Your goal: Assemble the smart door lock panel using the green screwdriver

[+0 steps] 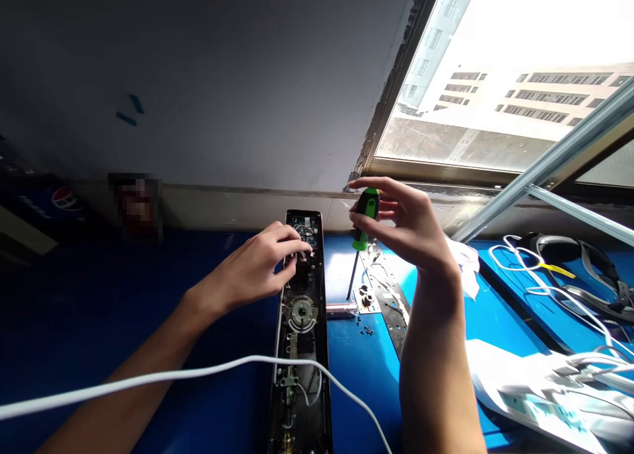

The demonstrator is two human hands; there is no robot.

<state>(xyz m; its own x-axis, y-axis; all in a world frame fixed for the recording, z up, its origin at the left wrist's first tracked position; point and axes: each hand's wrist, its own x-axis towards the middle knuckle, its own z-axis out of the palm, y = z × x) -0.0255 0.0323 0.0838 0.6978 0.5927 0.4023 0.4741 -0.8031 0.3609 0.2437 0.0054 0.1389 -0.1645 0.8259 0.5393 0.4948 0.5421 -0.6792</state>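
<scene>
A long black housing [318, 335], which looks like an electronic door lock with its inside exposed, lies lengthwise before me. Near its far end is a small circuit board [308, 226], and a round metal part [302, 314] sits at its middle. My left hand [272, 259] reaches in from the left, fingertips pinched over thin wires below the board; what they grip is partly hidden. In my right hand [403, 226] is a screwdriver [366, 219] with a green and black handle, held upright between thumb and fingers. Its tip points down beside a small plate with a black part [366, 299].
Small dark screws [365, 330] lie scattered right of the housing, near a dark metal plate [391, 295]. A white cable [222, 368] crosses over the housing's near part. Further right are a white power strip [539, 401], a headset [584, 262] and a metal strut [545, 160].
</scene>
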